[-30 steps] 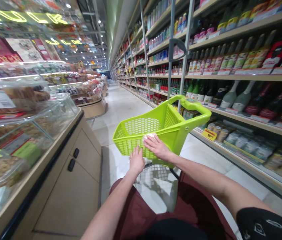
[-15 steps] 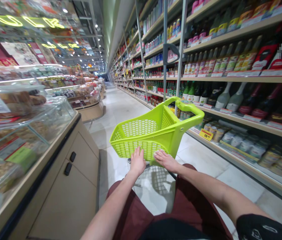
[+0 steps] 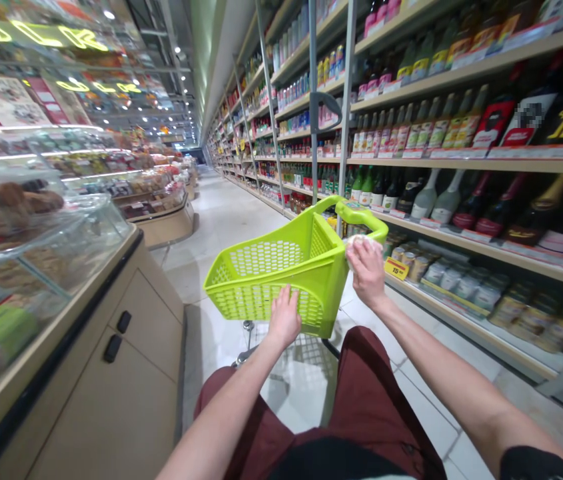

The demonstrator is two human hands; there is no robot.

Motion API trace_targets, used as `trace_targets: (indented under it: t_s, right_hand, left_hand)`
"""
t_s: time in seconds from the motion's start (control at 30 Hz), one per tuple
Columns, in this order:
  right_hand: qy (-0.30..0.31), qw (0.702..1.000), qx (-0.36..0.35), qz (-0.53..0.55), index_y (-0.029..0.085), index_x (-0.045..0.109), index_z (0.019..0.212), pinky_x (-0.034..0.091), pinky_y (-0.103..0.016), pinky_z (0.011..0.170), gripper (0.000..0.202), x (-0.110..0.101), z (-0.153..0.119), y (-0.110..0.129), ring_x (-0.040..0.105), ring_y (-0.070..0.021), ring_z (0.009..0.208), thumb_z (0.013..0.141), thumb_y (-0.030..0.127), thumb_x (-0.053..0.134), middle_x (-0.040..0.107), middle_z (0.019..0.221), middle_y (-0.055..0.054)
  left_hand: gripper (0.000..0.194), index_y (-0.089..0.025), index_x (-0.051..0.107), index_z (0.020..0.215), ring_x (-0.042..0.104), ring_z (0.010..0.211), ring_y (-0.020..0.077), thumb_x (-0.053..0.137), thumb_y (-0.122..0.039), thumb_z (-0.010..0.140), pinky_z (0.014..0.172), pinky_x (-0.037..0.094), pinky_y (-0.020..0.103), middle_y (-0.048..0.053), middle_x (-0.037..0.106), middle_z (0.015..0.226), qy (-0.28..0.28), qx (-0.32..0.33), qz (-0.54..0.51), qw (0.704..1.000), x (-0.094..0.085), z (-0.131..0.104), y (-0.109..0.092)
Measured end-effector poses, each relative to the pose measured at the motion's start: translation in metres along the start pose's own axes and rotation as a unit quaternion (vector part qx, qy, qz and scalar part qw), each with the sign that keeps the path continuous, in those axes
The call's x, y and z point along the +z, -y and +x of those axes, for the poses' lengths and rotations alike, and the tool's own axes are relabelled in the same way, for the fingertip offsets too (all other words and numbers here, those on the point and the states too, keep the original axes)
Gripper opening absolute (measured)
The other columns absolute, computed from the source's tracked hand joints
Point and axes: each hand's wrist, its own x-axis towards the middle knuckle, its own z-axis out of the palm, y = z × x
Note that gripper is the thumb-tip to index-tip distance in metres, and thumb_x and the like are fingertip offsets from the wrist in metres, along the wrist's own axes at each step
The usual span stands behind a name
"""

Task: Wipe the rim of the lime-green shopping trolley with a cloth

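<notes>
We record the left hand [image 3: 285, 315] flat against the near perforated wall of the lime-green shopping cart [image 3: 271, 277], fingers spread and unclenched, gripping nothing. The right hand [image 3: 367, 268] sits higher, at the cart's right rear corner post just under the handle [image 3: 361, 219]; its fingers are curled around a small white cloth [image 3: 356, 241] (mostly hidden behind the knuckles), pressing it to the plastic. The basket opens beyond the left fingertips. Right of the right-hand fingers run shelves of bottles [image 3: 426, 193], with a yellow price tag [image 3: 396, 268] just beside the knuckles. Well left of the left fingers stands a glass display counter [image 3: 61, 267].
</notes>
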Motion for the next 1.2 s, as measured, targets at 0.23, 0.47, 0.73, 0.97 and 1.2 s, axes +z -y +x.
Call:
trace_targets:
  t_s: [0.23, 0.47, 0.73, 0.97, 1.2]
  right_hand:
    - [0.246, 0.96, -0.115, 0.062, 0.018, 0.047, 0.122, 0.031, -0.048, 0.099, 0.04, 0.035, -0.072, 0.049, 0.023, -0.0217, 0.128, 0.085, 0.009, 0.034, 0.043, 0.13, -0.008]
    - [0.097, 0.994, -0.028, 0.042, 0.019, 0.042, 0.127, 0.025, -0.047, 0.102, 0.043, 0.017, -0.019, 0.028, 0.021, -0.021, 0.129, 0.086, 0.009, 0.033, 0.04, 0.132, -0.008]
    - [0.188, 0.978, -0.087, 0.033, 0.02, 0.042, 0.126, 0.027, -0.047, 0.101, 0.044, 0.023, -0.058, 0.019, 0.019, -0.0202, 0.13, 0.085, 0.007, 0.033, 0.041, 0.131, -0.007]
    - [0.338, 0.928, -0.125, 0.1, 0.018, 0.037, 0.129, 0.034, -0.043, 0.099, 0.049, 0.025, -0.116, 0.04, 0.023, -0.0191, 0.129, 0.082, 0.004, 0.032, 0.042, 0.131, -0.007]
    - [0.128, 0.981, -0.069, 0.128, 0.02, 0.043, 0.126, 0.027, -0.047, 0.103, 0.042, 0.046, -0.016, 0.062, 0.018, -0.02, 0.13, 0.086, 0.01, 0.034, 0.039, 0.133, -0.007]
  left_hand:
    - [0.059, -0.015, 0.033, 0.129, 0.016, 0.131, 0.0234, 0.042, -0.012, 0.071, 0.106, 0.018, 0.042, 0.01, 0.019, 0.143, 0.005, 0.01, -0.001, 1.0, 0.004, -0.003, -0.003]
    - [0.059, -0.015, 0.034, 0.129, 0.018, 0.131, 0.0235, 0.042, -0.012, 0.07, 0.106, 0.019, 0.042, 0.01, 0.019, 0.143, 0.006, -0.016, 0.007, 1.0, 0.008, -0.005, 0.014]
    - [0.059, -0.015, 0.033, 0.129, 0.016, 0.131, 0.023, 0.042, -0.013, 0.071, 0.105, 0.019, 0.042, 0.01, 0.019, 0.143, 0.019, -0.02, -0.007, 1.0, 0.005, -0.011, 0.012]
    - [0.059, -0.014, 0.034, 0.129, 0.018, 0.131, 0.0241, 0.042, -0.012, 0.071, 0.105, 0.019, 0.042, 0.011, 0.02, 0.143, 0.012, -0.021, -0.002, 1.0, 0.018, -0.013, 0.023]
    - [0.059, -0.013, 0.035, 0.128, 0.019, 0.13, 0.0236, 0.043, -0.013, 0.07, 0.105, 0.02, 0.04, 0.012, 0.021, 0.142, 0.01, -0.058, 0.007, 0.998, 0.022, -0.011, 0.038]
